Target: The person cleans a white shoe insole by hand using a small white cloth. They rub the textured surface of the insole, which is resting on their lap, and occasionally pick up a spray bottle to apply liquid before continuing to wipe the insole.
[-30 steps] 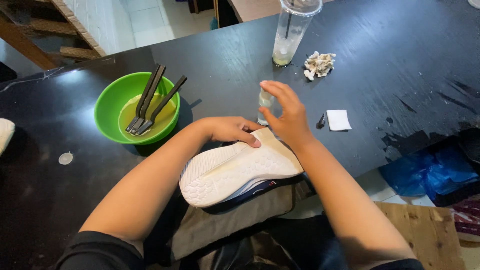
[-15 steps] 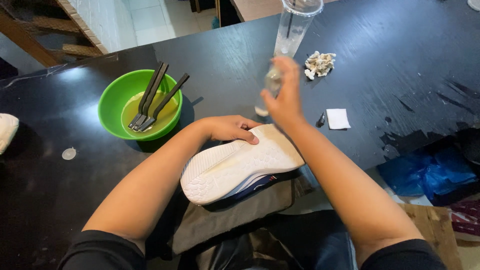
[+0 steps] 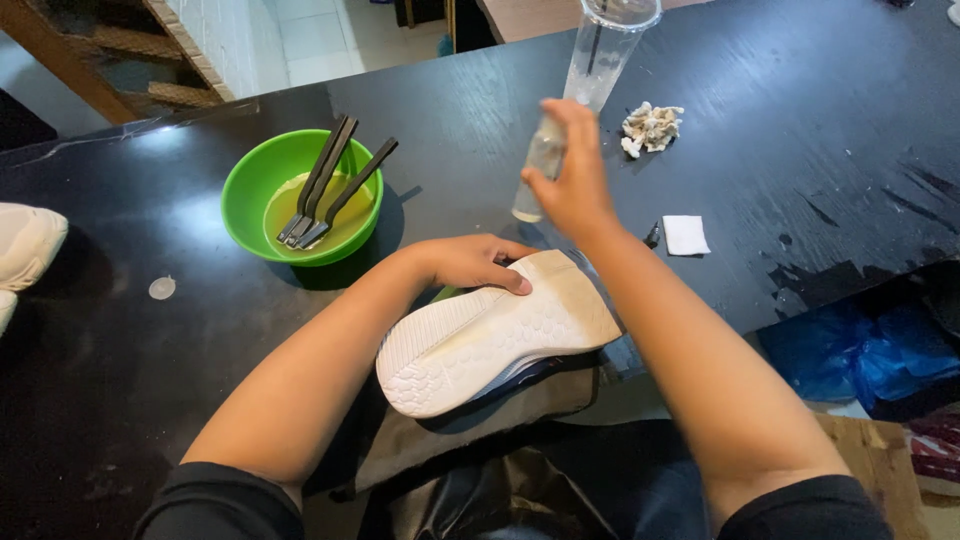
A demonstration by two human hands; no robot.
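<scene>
Left hand (image 3: 470,262): fingers pressing shoe (image 3: 495,335), sole up, at counter (image 3: 800,120) edge | Right hand (image 3: 570,180): fingers wrapped round small clear bottle (image 3: 535,170), above shoe | Keep shoe pinned flat; hold bottle steady | Green bowl (image 3: 250,190) left of shoe.

A black worktop (image 3: 780,110) with a wood-grain surface fills most of the view, running at a slant from the left edge to the upper right corner. Its surface is glossy and throws back soft pale light near the left end, and wet smears darken it toward the right edge. Beyond the far edge lies a floor of light tiles (image 3: 330,40). Beside that floor stands a white tiled wall (image 3: 235,40). At the upper left corner, brown wooden steps (image 3: 110,60) rise on a slant. Below the near right edge, a wooden board (image 3: 885,460) shows on the ground.
</scene>
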